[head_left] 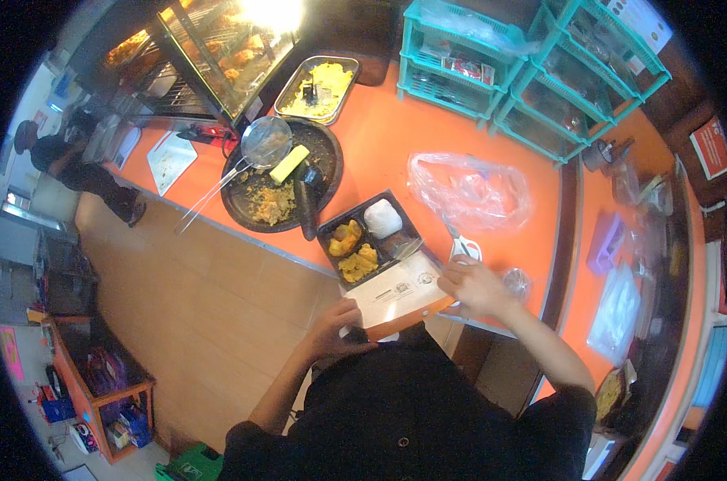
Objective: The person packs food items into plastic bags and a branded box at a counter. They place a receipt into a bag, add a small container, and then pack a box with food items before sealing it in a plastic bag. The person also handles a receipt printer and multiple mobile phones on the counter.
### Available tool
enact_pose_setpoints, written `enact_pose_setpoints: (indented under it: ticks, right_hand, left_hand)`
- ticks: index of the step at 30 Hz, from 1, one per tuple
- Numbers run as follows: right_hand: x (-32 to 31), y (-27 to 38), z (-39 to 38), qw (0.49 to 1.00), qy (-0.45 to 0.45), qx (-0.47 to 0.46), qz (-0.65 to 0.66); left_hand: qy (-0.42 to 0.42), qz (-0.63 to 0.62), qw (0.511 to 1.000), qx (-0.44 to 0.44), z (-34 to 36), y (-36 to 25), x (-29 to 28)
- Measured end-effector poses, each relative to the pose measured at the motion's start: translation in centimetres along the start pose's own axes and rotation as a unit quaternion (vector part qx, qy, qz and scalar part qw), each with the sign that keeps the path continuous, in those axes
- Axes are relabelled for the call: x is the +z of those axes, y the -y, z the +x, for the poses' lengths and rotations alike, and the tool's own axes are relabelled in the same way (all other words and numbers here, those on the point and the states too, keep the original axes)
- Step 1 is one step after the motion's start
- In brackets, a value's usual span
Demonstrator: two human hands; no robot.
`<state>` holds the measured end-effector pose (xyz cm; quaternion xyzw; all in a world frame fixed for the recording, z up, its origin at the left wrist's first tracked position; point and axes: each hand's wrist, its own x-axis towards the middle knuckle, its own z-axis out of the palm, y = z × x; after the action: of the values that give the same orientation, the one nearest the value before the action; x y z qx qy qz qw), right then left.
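A black compartment tray holds a white mound, two yellow-orange food portions and a small packet at its right. At its near side is a white printed box lid with orange edges. My left hand grips the lid's near left corner. My right hand has its fingers curled on the lid's right edge. White-handled scissors lie just beyond my right hand, beside a crumpled clear plastic bag.
A black round platter holds a strainer, by a tray of yellow food and a lit display case. Teal racks stand behind on the orange counter. A person is at far left, near a wooden cart.
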<state>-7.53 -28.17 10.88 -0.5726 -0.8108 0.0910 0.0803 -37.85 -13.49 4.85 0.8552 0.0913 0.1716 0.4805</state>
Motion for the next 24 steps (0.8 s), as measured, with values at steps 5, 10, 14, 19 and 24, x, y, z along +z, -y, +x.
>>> enact_pose_setpoints:
  ticks: [5, 10, 14, 19, 24]
  right_hand:
    - [-1.6, -0.1, -1.3, 0.997, -0.026, 0.064, 0.019]
    - [-1.6, -0.3, -0.1, 0.982, -0.106, 0.055, 0.147]
    - [-0.4, -1.3, 0.1, 0.961, -0.108, 0.112, 0.229]
    - [4.5, -4.2, 2.1, 0.882, -0.175, 0.265, 0.347]
    - [12.2, -7.6, 7.2, 0.834, -0.246, 0.371, 0.325]
  left_hand:
    - [-0.050, -0.027, 0.995, -0.083, -3.3, 0.9, -1.0]
    - [-0.198, -0.129, 0.967, -0.096, -3.5, 1.9, 0.1]
    - [-0.265, -0.250, 0.915, -0.176, -3.5, 1.4, 0.7]
    - [-0.386, -0.263, 0.861, -0.202, 0.4, 3.8, 1.7]
    - [-0.463, -0.250, 0.786, -0.326, 5.4, 9.5, 2.9]
